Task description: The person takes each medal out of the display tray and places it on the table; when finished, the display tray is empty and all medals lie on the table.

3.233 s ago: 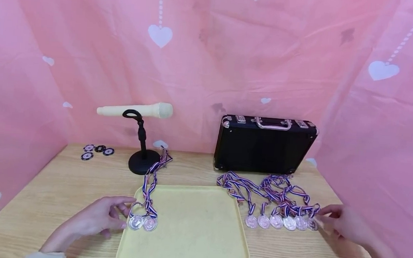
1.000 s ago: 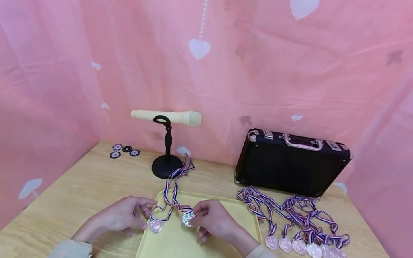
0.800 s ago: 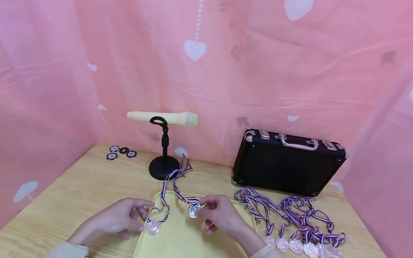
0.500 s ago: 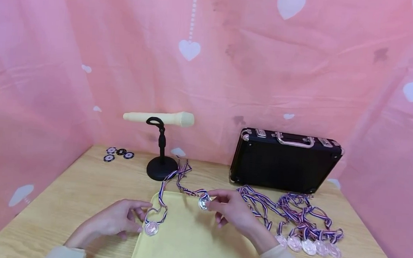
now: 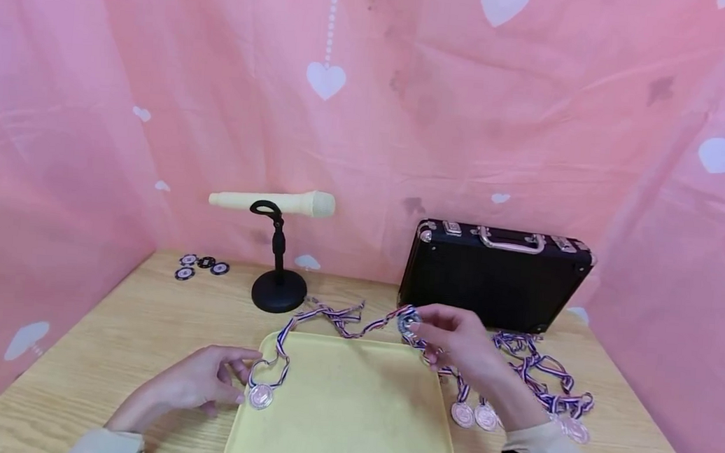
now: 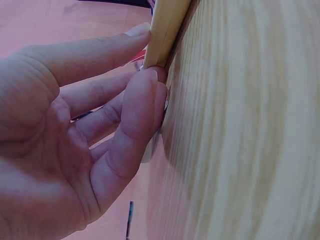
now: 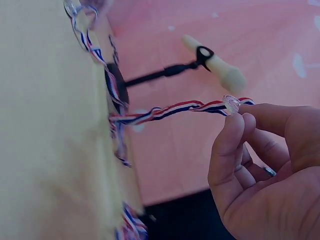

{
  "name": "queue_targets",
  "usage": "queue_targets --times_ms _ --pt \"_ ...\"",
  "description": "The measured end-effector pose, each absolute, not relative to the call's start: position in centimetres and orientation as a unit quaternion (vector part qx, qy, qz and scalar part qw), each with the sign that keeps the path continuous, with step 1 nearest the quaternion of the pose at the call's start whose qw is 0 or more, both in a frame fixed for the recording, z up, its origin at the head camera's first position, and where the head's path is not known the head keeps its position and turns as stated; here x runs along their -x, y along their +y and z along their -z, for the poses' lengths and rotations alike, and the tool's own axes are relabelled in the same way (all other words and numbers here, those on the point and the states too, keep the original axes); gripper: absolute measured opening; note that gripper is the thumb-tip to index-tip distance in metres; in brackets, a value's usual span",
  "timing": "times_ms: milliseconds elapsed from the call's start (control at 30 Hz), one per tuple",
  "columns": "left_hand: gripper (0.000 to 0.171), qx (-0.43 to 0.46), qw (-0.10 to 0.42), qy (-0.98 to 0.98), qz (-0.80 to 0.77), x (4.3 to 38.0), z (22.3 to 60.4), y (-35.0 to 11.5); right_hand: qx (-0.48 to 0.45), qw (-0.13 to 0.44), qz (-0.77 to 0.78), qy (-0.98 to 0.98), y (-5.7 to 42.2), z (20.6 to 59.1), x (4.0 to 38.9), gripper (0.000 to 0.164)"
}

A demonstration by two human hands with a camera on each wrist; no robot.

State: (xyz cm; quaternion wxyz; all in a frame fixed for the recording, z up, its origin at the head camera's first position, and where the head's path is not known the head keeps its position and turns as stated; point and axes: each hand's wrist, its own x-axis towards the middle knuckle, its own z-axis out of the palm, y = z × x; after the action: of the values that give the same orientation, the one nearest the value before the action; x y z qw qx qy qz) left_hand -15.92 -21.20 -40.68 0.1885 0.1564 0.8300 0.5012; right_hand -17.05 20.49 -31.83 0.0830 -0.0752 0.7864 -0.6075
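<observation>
My right hand (image 5: 458,338) pinches a silver medal (image 5: 408,322) between thumb and fingertips above the tray's back right corner. Its red, white and blue ribbon (image 7: 175,110) trails left, stretched to the tangle behind the tray. A second medal (image 5: 260,396) lies at the left rim of the cream tray (image 5: 343,408), its ribbon looping back. Beside that rim, the index finger and thumb of my left hand (image 5: 194,383) touch the tray's outer edge, spread apart along it. The left wrist view shows these fingertips (image 6: 140,31) against the tray's side.
Right of the tray lie several medals (image 5: 462,414) with tangled ribbons, partly hidden by my right forearm. A black briefcase (image 5: 491,278) stands behind them. At the back left are a white microphone (image 5: 276,201) on a black stand (image 5: 279,291) and several poker chips (image 5: 206,262).
My right hand came from the right-hand medals to the tray, took one of two medals there, and carried it right and back, pulling its ribbon along. The left hand stays at the tray's edge.
</observation>
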Motion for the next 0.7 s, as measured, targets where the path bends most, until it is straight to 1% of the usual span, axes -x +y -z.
queue_targets --times_ms 133,300,333,500,700 --pt "0.072 -0.164 0.191 0.824 -0.508 15.8 40.9 -21.3 0.064 0.058 0.597 0.797 22.8 30.2 16.7 0.035" --pt "0.072 -0.172 0.189 0.823 -0.508 15.8 41.0 -21.4 0.072 0.03 0.626 0.776 25.7 28.0 16.6 0.013" --pt "0.072 -0.172 0.189 0.824 -0.506 15.8 41.0 -21.4 0.077 0.026 0.637 0.767 26.2 27.6 16.6 0.011" --pt "0.071 -0.172 0.185 0.831 -0.496 15.9 40.6 -21.5 0.104 0.007 0.688 0.718 28.7 26.0 16.8 0.022" --pt "0.071 -0.17 0.187 0.833 -0.493 15.9 40.6 -21.4 0.144 -0.008 0.763 0.63 32.3 25.0 16.4 0.033"
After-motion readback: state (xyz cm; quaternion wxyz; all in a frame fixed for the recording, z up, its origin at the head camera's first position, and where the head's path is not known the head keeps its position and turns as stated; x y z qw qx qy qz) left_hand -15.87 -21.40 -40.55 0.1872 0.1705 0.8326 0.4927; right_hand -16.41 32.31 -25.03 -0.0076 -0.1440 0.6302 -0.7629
